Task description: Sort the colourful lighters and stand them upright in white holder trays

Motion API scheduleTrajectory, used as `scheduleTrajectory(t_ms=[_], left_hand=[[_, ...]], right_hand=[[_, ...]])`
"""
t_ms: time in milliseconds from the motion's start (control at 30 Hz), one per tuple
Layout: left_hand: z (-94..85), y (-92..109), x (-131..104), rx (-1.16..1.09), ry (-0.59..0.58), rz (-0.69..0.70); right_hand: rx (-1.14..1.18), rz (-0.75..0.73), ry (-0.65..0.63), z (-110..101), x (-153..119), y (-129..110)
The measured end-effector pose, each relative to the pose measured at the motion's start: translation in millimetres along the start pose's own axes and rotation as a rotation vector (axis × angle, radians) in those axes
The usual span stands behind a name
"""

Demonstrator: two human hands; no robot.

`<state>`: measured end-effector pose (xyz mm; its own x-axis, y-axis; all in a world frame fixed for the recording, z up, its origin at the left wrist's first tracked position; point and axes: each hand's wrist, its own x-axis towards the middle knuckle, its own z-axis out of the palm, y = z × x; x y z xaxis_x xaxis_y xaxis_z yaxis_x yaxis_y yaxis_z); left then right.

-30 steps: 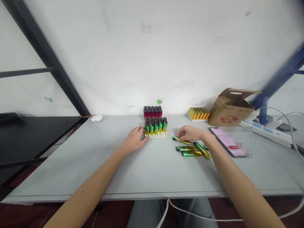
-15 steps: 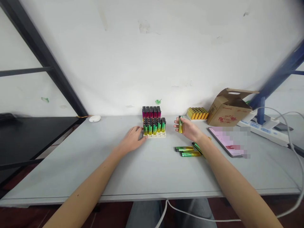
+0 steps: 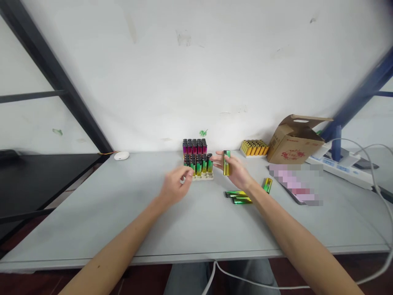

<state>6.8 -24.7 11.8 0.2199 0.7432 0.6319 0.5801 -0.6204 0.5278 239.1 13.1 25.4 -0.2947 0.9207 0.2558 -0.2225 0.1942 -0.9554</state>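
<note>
Green-yellow lighters [image 3: 199,166] stand upright in a white rack [image 3: 209,177], its front row of holes partly bare. Behind them is a block of purple lighters [image 3: 194,148]. My right hand [image 3: 236,170] holds one upright green-yellow lighter [image 3: 226,163] just right of the rack. At the rack's front left corner is my left hand [image 3: 176,184], its fingers curled together; whether anything is between them is too small to tell. Several more green-yellow lighters [image 3: 238,194] lie on the table under and beside my right forearm.
Yellow cylinders [image 3: 254,147] stand in a tray by the wall, beside an open cardboard box [image 3: 291,147]. A phone [image 3: 294,184] and a power strip [image 3: 344,168] lie to the right. A white case [image 3: 122,155] sits back left.
My right hand has moved left toward the rack with its lighter. My left hand has drawn its fingers together and come slightly toward me and right, over the rack's front left corner.
</note>
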Motion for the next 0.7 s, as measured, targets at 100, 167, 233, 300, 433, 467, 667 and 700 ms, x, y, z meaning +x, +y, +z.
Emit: scheduleTrajectory(t_ms=[100,167,233,300,433,467,667,700], left_hand=[[15.5,15,-7,-0.156,-0.129,-0.065],[23.2,22,-8,-0.250,-0.206,-0.078],[26.6,25,-7,-0.303,-0.250,-0.101],[26.3,26,-5,-0.324,-0.267,-0.124],[19.8,25,-2,-0.391,-0.268,-0.176],[17.7,25,-1,-0.425,-0.254,-0.207],[4.6,16,8,-0.697,-0.092,-0.434],[2.5,14,10,-0.739,-0.069,-0.457]], right_hand=[[-0.127,-0.158,-0.047,17,-5,-2],[-0.233,-0.206,-0.126,27,-10,-4],[-0.339,-0.246,-0.190,34,-15,-6],[-0.409,-0.275,-0.230,40,-18,-6],[-0.456,-0.282,-0.194,39,-16,-3],[-0.450,-0.276,-0.149,36,-13,-2],[-0.422,-0.080,0.206,-10,5,9],[-0.452,-0.017,0.252,-19,8,12]])
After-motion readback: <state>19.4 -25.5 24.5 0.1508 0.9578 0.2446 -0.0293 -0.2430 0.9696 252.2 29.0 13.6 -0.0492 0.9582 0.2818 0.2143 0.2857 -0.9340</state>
